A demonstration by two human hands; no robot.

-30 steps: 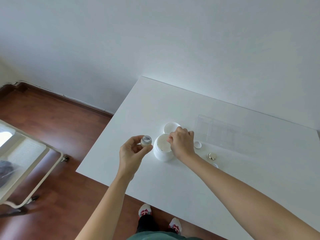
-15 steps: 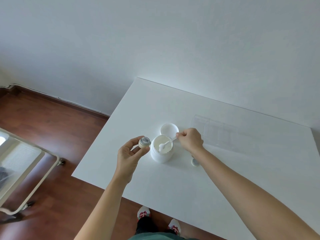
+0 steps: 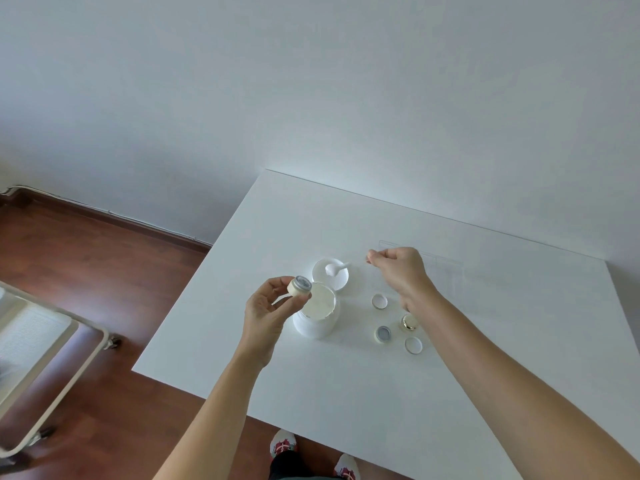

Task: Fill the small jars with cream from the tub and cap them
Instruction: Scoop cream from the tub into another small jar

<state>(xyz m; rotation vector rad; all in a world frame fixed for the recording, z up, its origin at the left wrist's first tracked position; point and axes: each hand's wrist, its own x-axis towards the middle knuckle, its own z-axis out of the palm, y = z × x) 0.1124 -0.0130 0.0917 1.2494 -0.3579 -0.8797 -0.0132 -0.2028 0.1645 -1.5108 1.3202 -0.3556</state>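
Left hand raised just beside open tub, fingers clamped on small jar. Right hand pinched shut on spatula, scoop over tub lid. Second jar on surface, uncapped.

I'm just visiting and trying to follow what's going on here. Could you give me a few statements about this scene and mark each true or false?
1. The left hand holds a small jar. True.
2. The cream tub has its lid on. False: it is open; the tub lid lies behind it.
3. The right hand holds a spoon loaded with cream. True.
4. The table is dark wood. False: it is white.
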